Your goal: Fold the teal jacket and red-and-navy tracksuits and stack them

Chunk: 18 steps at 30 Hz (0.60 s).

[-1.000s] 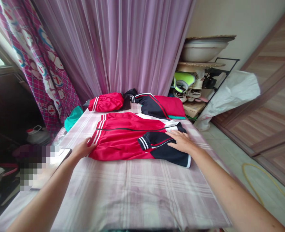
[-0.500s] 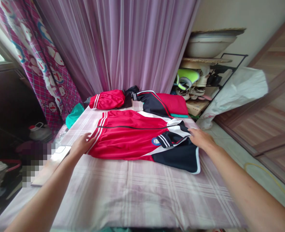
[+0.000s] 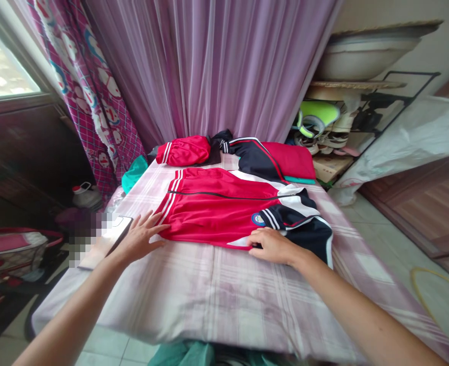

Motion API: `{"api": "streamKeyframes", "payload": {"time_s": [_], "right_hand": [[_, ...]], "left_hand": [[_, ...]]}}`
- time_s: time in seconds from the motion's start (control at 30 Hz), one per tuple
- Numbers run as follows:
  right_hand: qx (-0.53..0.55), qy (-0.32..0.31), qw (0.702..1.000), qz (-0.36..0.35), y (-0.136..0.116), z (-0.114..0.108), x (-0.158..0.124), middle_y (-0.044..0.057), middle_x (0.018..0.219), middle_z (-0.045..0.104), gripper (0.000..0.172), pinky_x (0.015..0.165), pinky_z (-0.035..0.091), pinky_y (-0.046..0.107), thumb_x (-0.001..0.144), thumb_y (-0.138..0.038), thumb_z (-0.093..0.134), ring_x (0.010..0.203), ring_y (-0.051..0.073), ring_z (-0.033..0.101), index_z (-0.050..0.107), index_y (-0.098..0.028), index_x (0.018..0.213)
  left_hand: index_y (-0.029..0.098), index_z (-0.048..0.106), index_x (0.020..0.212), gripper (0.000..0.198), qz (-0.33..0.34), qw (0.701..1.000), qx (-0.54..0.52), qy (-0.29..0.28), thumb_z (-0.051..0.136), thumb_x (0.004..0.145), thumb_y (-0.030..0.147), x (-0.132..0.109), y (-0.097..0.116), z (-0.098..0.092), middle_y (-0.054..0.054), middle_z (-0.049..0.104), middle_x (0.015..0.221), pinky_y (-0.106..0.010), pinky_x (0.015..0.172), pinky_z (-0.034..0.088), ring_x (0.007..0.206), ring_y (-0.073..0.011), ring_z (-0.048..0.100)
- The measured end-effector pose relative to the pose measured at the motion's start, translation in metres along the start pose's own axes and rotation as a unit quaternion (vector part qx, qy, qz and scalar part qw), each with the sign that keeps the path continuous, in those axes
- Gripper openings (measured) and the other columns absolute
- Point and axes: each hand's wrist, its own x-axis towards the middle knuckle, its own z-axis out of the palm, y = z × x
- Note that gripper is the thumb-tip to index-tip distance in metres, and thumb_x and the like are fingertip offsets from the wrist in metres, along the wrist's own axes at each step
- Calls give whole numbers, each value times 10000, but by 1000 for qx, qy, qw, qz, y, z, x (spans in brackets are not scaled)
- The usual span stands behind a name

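Observation:
A red, white and navy zip-up track jacket [image 3: 213, 213] lies front up, its striped hem to the left and its collar to the right. Its near sleeve [image 3: 285, 222] is folded across the chest beside a round blue badge [image 3: 258, 219]. Fingers spread, my left hand [image 3: 142, 238] rests at the near corner of the hem. My right hand [image 3: 272, 245] has its fingers curled on the jacket's near edge, just below the badge, with thumb and fingers closed around the cloth. The palm side of that hand is hidden.
The checked cloth-covered table [image 3: 209, 290] bears a phone-like slab [image 3: 106, 244] at left. Behind the jacket lie a bunched red garment [image 3: 188, 151] and a folded red cloth [image 3: 289, 160]. A purple curtain [image 3: 217, 66] hangs behind; a shoe rack [image 3: 334, 137] stands at right.
My right hand has moved left from the collar end to the jacket's near edge. My left hand has opened its fingers at the hem. The view has shifted somewhat.

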Motion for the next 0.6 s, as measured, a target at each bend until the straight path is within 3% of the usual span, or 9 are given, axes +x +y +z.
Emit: {"api": "streamKeyframes", "payload": {"time_s": [0.17,0.3,0.4,0.5,0.6], "right_hand": [[87,-35,996,-13,-2,-20,-12,2,861,704,145,711,437,248,733,-169,578,774,161,622,702,-214,793],[83,-54,995,-10,-1,-17,-19,2,968,753,355,796,449,261,731,-125,511,865,177,657,757,-245,957],[89,-85,991,-45,0,-9,-21,-17,1050,759,467,832,446,248,712,-99,474,912,169,664,774,-288,1016],[89,-120,988,-24,1,-4,-22,-28,892,762,348,727,443,233,716,-146,520,792,161,653,792,-273,891],[105,-154,983,2,6,-7,-23,-42,672,685,211,597,391,227,765,-230,556,638,137,590,763,-234,727]], "left_hand": [[379,689,1229,363,14,999,19,27,568,890,331,0,1,5,-26,551,1470,-555,1213,184,1453,-303,363],[333,704,1207,396,15,998,11,60,449,920,234,3,-1,-3,-41,651,1355,-514,1210,226,1371,-264,485],[332,680,1250,416,7,996,14,90,410,942,262,0,-6,-9,-33,645,1365,-513,1209,226,1374,-264,481],[341,686,1239,412,20,998,4,67,422,929,280,-7,-10,-8,-27,640,1371,-510,1210,229,1384,-264,470],[318,708,1210,429,14,1000,-23,-1,407,906,281,-14,-13,-4,-45,660,1341,-483,1186,294,1318,-257,540]]}}
